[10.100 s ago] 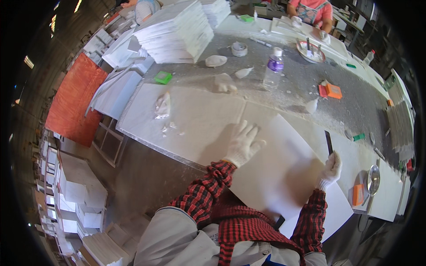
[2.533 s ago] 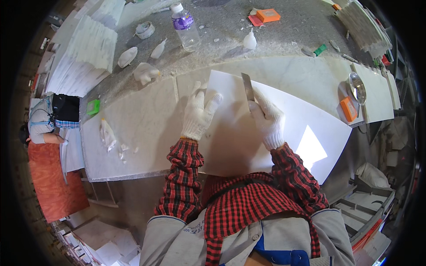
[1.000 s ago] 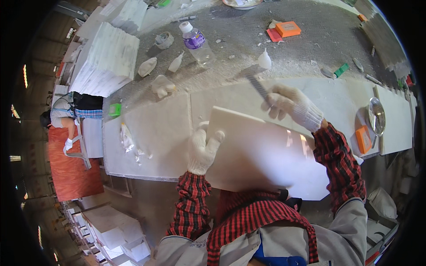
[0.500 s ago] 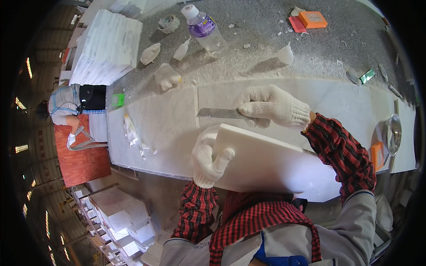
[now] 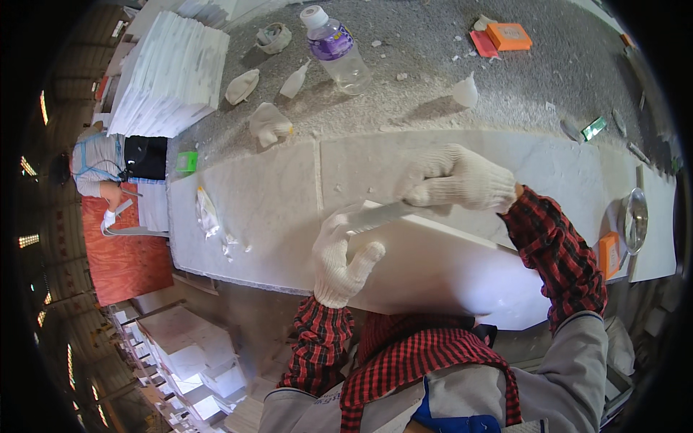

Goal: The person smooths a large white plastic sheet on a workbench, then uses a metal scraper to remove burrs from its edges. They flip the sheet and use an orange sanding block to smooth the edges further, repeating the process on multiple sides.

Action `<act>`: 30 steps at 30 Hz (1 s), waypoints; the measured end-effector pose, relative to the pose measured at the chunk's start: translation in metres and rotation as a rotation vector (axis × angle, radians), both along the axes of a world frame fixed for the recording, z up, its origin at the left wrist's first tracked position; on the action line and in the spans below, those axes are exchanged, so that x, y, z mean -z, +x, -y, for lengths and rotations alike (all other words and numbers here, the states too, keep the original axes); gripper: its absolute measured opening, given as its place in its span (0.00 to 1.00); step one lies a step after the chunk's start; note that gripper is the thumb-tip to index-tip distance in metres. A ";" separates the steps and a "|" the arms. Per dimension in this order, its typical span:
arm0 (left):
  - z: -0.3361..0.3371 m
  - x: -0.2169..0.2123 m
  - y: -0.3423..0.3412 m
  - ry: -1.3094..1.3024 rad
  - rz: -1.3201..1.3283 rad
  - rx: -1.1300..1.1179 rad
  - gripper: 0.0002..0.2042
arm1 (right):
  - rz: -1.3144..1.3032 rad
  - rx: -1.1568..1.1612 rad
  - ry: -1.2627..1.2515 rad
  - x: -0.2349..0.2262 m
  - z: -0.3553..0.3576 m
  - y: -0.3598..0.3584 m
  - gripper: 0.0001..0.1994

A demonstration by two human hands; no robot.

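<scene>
My left hand (image 5: 338, 261), in a white knit glove, is closed around the upper left corner of a white slab (image 5: 440, 270). The slab is tilted up in front of my red-and-black checked apron. My right hand (image 5: 463, 177), gloved the same way, pinches one end of a thin, flat grey metal blade (image 5: 377, 216). The blade lies along the slab's upper left edge, its far end close to my left fingers. Whether it touches the glove I cannot tell.
Pale stone tiles (image 5: 245, 209) cover the near table. Beyond stand a clear bottle (image 5: 336, 50), a small squeeze bottle (image 5: 465, 92) and orange boxes (image 5: 510, 36). A metal bowl (image 5: 635, 220) is at right, a slab stack (image 5: 173, 76) at left, near a co-worker (image 5: 97, 162).
My right hand has brought the blade down from above the slab onto its upper left edge. My left hand keeps its grip on the slab. The co-worker's arm has shifted slightly.
</scene>
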State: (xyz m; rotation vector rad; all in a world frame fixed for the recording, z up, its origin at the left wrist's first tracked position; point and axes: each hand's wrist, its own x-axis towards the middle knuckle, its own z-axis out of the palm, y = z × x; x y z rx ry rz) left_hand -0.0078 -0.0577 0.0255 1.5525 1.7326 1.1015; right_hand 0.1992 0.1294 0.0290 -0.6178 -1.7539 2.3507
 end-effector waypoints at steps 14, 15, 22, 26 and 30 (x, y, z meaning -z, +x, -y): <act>-0.009 -0.003 -0.004 0.000 0.188 -0.011 0.15 | 0.337 -0.155 0.362 -0.065 -0.041 -0.044 0.11; -0.009 -0.006 -0.004 -0.051 0.211 -0.003 0.15 | 0.370 -0.222 0.400 -0.069 -0.043 -0.054 0.11; -0.015 0.015 -0.003 0.250 0.109 -0.033 0.13 | 0.588 -0.460 0.269 -0.077 -0.053 -0.096 0.10; -0.016 0.010 -0.005 0.260 0.109 -0.052 0.15 | 0.638 -0.569 0.254 -0.079 -0.058 -0.109 0.10; -0.014 0.013 -0.008 0.231 0.066 -0.021 0.17 | 0.630 -0.618 0.295 -0.084 -0.062 -0.112 0.11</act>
